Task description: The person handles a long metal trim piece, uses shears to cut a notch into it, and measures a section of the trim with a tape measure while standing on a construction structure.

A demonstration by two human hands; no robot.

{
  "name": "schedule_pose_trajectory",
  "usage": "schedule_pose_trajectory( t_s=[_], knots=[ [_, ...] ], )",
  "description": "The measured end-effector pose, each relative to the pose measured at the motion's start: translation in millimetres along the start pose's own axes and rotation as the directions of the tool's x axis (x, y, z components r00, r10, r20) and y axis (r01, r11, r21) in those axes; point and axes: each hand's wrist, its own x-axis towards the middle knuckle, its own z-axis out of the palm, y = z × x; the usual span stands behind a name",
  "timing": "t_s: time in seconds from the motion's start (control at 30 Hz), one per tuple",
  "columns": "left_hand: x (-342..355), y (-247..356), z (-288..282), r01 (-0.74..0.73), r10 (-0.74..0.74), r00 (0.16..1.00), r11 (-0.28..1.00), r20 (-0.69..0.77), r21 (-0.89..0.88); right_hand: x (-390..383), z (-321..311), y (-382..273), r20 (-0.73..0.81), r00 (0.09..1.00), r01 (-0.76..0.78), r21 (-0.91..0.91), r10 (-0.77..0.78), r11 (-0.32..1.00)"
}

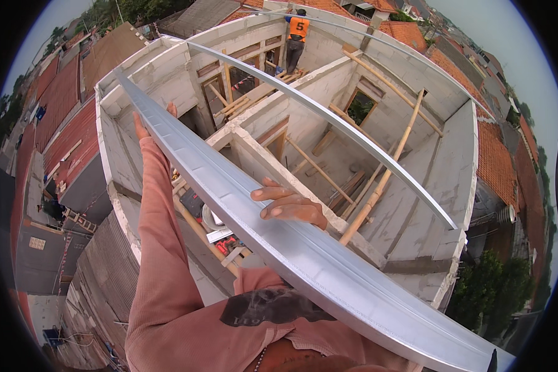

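A long silvery metal channel [217, 186] slants close in front of me, from the upper left down to the lower right. Near its far left end my left hand [144, 129] is closed round it from below, with fingers showing on both sides; the palm is hidden behind the metal. My right hand [294, 206] reaches over the far edge at the middle, its bent fingers gripping the channel's inner face. The right thumb and wrist are out of sight. Beyond it, a second, thinner metal channel [328, 116] spans the unroofed rooms from wall to wall.
Unroofed pale block walls [440, 180] surround me. Bamboo poles [387, 167] cross the rooms below. A worker in an orange vest [298, 28] stands at the far wall. Red tools [226, 245] lie beneath my left arm. Corrugated roofs [99, 266] drop away at left.
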Motion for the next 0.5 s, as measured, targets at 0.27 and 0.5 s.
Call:
schedule_pose_trajectory(
  t_s=[0.27,0.5],
  knots=[
    [24.2,-55.4,-62.0,0.17,-0.111,0.979,0.904,-0.17,0.393,-118.5,-50.5,-33.6,-0.148,0.922,-0.379,-0.163,0.358,0.911],
    [7.1,-135.9,-110.1,0.284,-0.184,0.949,0.851,-0.255,0.443,-211.9,-83.4,-98.6,-0.205,0.759,-0.647,-0.346,0.618,0.68]
  ],
)
